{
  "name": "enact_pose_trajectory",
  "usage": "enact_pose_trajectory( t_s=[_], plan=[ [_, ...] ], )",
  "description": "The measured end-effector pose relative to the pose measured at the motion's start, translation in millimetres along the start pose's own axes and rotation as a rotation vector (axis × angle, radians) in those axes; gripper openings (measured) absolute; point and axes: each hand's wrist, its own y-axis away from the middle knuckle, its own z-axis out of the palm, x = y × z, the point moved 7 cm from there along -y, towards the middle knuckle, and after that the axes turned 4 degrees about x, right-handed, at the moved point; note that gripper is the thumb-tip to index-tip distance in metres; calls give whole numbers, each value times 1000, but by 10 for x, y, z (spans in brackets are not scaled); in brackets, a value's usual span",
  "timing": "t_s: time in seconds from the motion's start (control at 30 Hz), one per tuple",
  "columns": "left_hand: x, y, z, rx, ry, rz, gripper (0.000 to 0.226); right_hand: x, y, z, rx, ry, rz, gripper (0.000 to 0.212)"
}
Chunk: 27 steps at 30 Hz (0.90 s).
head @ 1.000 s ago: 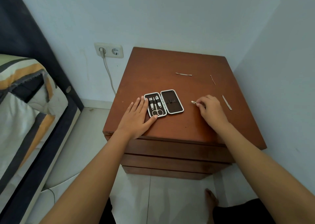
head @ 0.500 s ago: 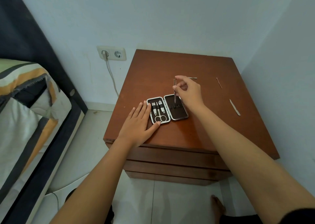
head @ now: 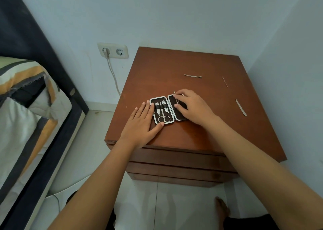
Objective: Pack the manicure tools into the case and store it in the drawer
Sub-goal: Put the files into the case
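Brown wooden bench with drawer fronts below, standing on a pale tiled floor in a corner. On top, near the front left: open case, lying flat, scissors and small tools in its left half. Left grip flat on the wood, fingertips touching the case's left edge. Right grip resting over the right half. Farther back, well apart: flat pusher, thin stick. Near the right edge: file.

No legible text, labels, brands, numbers or signs on any surface in the head view.
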Motion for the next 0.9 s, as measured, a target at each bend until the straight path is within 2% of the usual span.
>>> enact_pose_trajectory(
  t_s=[0.53,0.67,0.77,0.9],
  plan=[
    [3,1,3,-11,1,-6,89,37,315,34,-72,-100,36,46],
    [-2,-3,5,-4,9,0,88,430,83,-25,11,-122,186,51],
    [-10,-1,4,7,3,3,87,710,-178,43,-53,-44,323,58],
    [-7,-3,-1,18,16,10,85,897,-479,89,-142,48,353,63]
  ],
)
